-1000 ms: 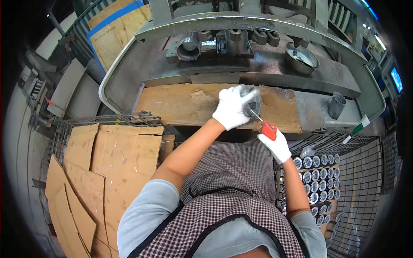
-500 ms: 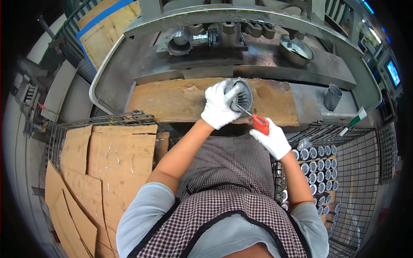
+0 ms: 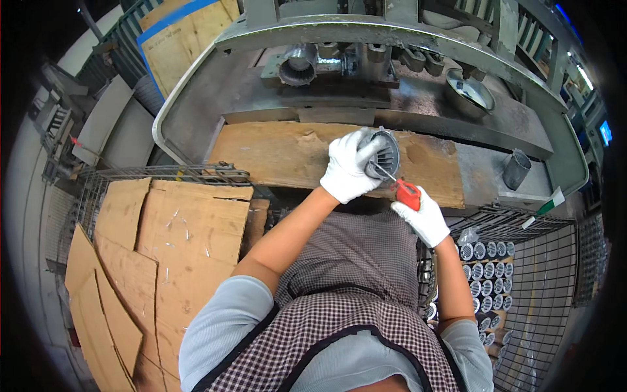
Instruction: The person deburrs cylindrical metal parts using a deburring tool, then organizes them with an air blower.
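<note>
My left hand (image 3: 351,166), in a white glove, is closed around a round grey metal part (image 3: 390,157) with finned slots inside. It holds the part tilted above a worn wooden board (image 3: 274,147). My right hand (image 3: 424,217), gloved too, grips the red handle of a screwdriver-like tool (image 3: 409,195). The tool's thin metal shaft reaches up to the lower edge of the metal part. Whether its tip touches the inside or only the rim, I cannot tell.
Behind the board stands a machine bed with a metal cylinder (image 3: 298,68) and a steel bowl (image 3: 470,93). Another grey cylinder (image 3: 516,171) stands at right. A wire basket (image 3: 542,281) holds rows of round finned parts (image 3: 486,269). Cardboard sheets (image 3: 196,228) lie at left.
The whole scene has shifted slightly right and down in the picture as the view turned. Both hands keep their grips, with the tool still against the metal part.
</note>
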`<state>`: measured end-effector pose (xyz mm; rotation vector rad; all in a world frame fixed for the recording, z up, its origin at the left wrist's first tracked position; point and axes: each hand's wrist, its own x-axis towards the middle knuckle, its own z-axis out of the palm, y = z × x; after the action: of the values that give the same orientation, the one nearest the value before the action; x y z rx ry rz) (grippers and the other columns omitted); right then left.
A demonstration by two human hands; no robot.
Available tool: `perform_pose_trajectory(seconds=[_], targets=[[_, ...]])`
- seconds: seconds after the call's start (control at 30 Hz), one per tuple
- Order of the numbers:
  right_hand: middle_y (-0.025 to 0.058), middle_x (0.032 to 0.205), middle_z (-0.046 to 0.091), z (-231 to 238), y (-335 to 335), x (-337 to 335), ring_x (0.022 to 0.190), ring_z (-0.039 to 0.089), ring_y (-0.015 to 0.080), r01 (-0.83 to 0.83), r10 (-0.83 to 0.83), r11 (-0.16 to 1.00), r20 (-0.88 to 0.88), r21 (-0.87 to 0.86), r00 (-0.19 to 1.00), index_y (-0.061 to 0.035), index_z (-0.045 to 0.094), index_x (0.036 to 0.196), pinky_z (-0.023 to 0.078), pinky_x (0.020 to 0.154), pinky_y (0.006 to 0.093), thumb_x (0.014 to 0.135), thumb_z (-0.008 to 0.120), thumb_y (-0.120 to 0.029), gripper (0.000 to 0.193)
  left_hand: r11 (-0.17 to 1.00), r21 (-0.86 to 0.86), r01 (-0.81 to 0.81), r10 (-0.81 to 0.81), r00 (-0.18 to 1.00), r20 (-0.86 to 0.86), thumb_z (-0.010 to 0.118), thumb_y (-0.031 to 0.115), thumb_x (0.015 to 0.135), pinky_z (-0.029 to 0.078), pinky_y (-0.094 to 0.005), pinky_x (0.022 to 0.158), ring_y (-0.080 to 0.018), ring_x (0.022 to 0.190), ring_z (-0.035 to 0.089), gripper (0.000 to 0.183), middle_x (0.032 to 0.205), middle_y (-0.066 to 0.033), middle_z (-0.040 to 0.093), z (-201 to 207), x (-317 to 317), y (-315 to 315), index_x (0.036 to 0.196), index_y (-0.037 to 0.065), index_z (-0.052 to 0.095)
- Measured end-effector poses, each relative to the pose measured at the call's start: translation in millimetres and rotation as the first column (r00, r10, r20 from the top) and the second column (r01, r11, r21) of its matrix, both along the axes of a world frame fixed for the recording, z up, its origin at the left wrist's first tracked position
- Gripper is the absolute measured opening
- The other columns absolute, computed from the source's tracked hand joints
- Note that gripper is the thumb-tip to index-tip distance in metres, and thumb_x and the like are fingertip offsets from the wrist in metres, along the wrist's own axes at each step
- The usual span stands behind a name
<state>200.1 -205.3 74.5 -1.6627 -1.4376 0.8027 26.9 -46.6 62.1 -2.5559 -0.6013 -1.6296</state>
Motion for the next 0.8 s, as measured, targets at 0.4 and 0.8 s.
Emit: perform_pose_trajectory(seconds=[0.4,0.8], targets=[[0.0162,0.102,0.065,29.2,-39.8,246.9,0.094,0.064,0.0324,0.599,-0.814,0.576,0.325,0.556,0.481,-0.0019,0.066,0.104,0.048,0.083,0.0387,0.081,0.074,-0.041,0.047,0.876,-0.480,-0.039,0.046,0.999,0.003,0.062,0.024,0.083,0.048,-0.0395,0.098,-0.0328,0.117,0.060,0.060,0.128,-0.0239,0.060,-30.8,-88.1,50.2,0.138,0.002,0.050],[0.0140,0.104,0.065,-86.5,-67.6,213.1,0.102,0.060,0.0316,0.606,-0.958,0.253,0.285,0.754,0.045,-0.0072,0.064,0.109,0.046,0.092,0.0432,0.078,0.077,-0.032,0.042,0.987,0.036,-0.156,0.155,0.987,0.031,0.070,0.015,0.086,0.047,-0.0410,0.088,-0.0307,0.100,0.060,0.045,0.112,-0.0132,0.064,45.5,-55.4,37.7,0.128,0.008,0.058]])
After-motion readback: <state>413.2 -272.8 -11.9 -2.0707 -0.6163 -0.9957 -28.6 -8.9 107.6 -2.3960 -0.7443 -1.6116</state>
